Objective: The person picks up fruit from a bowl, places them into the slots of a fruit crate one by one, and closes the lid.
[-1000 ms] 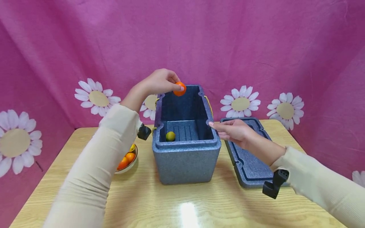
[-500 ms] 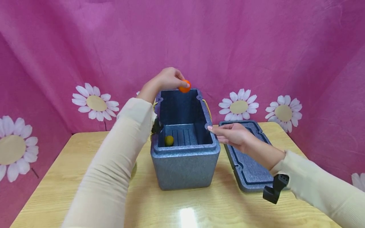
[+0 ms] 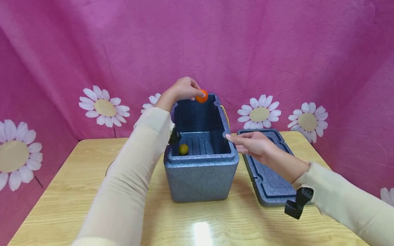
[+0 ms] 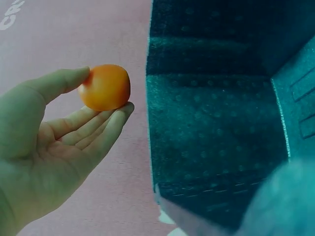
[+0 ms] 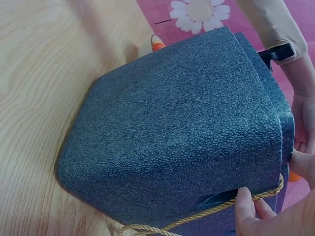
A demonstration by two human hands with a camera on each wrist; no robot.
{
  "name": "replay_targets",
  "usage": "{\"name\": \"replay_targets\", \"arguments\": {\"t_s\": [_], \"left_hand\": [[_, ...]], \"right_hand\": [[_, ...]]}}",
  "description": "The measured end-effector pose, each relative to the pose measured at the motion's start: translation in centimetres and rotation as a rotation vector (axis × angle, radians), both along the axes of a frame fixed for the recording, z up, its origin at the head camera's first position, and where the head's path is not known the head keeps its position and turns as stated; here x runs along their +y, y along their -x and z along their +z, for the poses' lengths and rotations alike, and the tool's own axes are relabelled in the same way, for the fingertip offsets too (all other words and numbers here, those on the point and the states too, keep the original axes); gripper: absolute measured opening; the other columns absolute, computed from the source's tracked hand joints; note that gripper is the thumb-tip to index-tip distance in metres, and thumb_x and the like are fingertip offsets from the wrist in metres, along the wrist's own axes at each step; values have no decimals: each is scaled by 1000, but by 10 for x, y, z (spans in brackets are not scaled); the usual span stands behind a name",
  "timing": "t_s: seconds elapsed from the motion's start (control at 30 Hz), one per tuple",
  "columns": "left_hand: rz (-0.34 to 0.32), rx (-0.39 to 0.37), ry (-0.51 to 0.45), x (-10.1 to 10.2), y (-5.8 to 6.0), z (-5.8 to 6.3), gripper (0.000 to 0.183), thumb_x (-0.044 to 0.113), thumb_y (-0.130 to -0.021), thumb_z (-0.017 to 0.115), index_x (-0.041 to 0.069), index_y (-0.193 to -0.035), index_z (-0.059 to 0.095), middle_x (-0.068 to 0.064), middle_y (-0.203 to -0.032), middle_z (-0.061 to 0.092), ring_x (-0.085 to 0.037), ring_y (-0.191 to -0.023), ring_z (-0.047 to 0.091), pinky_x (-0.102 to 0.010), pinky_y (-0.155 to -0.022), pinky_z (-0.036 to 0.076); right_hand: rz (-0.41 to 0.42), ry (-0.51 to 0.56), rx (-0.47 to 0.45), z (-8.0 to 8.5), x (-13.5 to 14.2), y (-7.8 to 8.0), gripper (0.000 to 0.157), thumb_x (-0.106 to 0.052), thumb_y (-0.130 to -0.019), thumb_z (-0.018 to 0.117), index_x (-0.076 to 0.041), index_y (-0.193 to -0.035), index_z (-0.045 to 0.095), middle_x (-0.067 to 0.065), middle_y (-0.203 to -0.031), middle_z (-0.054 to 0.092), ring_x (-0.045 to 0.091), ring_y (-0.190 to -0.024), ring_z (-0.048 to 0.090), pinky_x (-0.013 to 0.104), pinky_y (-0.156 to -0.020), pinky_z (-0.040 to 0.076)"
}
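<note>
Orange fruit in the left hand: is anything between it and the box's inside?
Nothing visible does. The left hand pinches the orange fruit up by the uncovered box; the lid lies to its right, the right hand touches the box's right side, and the green fruit sits low inside.

My hands point(image 3: 254, 145) bare. Long cream sleeves point(image 3: 123, 184), close-fitting, left one finely creased. Black blocky devices point(image 3: 300, 201) at both sleeve ends.
</note>
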State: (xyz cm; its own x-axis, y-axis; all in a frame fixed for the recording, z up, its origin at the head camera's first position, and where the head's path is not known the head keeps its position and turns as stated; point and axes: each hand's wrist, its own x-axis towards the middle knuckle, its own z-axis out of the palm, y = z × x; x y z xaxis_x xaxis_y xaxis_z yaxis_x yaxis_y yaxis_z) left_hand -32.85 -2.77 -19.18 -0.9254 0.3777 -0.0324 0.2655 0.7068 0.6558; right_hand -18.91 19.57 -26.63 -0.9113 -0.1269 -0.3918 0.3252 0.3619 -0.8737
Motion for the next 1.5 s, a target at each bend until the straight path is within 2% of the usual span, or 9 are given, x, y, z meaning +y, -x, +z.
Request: {"name": "replay_targets", "arguments": {"t_s": [0.43, 0.73, 0.83, 0.97, 1.07, 1.2, 1.3, 1.4, 1.5], "left_hand": [[43, -92, -5, 12, 6, -9, 39, 25, -94, 62, -2, -124, 62, -17, -128, 62, -27, -108, 62, -34, -104, 51], [63, -142, 42, 16, 5, -24, 39, 23, -95, 61, -3, -124, 59, -17, -128, 61, -28, -109, 61, -34, -105, 51], [79, -128, 60, 16, 6, -29, 36, 23, -95, 61, -3, -120, 61, -14, -113, 63, -26, -102, 61, -32, -100, 53], [90, -83, 85, 17, 4, -27, 26, 26, -94, 62, 4, -81, 62, -2, -71, 53, -18, -74, 53, -24, -73, 49], [79, -54, 102, 17, 0, -16, 34, 29, -94, 63, 9, -68, 54, 1, -61, 46, -16, -67, 48, -23, -65, 43], [54, -4, 121, 13, -5, 4, 27, 30, -94, 61, 5, -96, 71, -5, -81, 61, -17, -83, 56, -28, -81, 50], [36, 32, 107, 6, -8, 15, 38, 30, -95, 60, 3, -120, 68, -11, -108, 66, -19, -98, 57, -34, -97, 51], [22, 61, 77, -4, -12, 23, 41, 30, -95, 59, 3, -124, 65, -14, -124, 63, -22, -109, 56, -38, -103, 49], [14, 83, 47, -17, -20, 26, 41, 31, -95, 59, 2, -125, 63, -15, -129, 61, -25, -117, 54, -40, -106, 47]], "right_hand": [[-6, 15, -11, 4, 10, 0, 77, -42, -96, 57, 4, -151, 28, 18, -161, 29, 31, -146, 36, 44, -124, 25], [-11, 22, -6, 1, 9, -2, 78, -42, -96, 58, 4, -151, 28, 18, -159, 32, 32, -145, 38, 43, -122, 28], [-7, 18, -4, -1, 5, -4, 75, -40, -96, 58, 4, -150, 30, 19, -159, 32, 33, -145, 39, 43, -122, 28], [-17, 13, -9, -2, 3, -6, 74, -41, -96, 58, 4, -149, 33, 19, -159, 34, 32, -144, 41, 43, -121, 29], [-26, 15, -14, -1, 3, -5, 74, -42, -96, 58, 4, -149, 34, 19, -158, 35, 32, -143, 41, 43, -121, 30], [-25, 35, -9, 0, 3, -4, 75, -42, -96, 58, 4, -149, 33, 19, -158, 34, 32, -144, 41, 42, -120, 31], [-24, 37, -6, 0, 3, -3, 75, -42, -96, 59, 5, -149, 33, 19, -159, 33, 32, -144, 40, 42, -121, 31], [-29, 26, -6, -3, 3, -2, 74, -42, -96, 59, 5, -148, 34, 19, -158, 35, 31, -144, 41, 42, -121, 31], [-34, 14, -2, -5, 4, -3, 72, -42, -96, 59, 4, -147, 37, 19, -158, 36, 31, -143, 42, 42, -121, 31]]}}
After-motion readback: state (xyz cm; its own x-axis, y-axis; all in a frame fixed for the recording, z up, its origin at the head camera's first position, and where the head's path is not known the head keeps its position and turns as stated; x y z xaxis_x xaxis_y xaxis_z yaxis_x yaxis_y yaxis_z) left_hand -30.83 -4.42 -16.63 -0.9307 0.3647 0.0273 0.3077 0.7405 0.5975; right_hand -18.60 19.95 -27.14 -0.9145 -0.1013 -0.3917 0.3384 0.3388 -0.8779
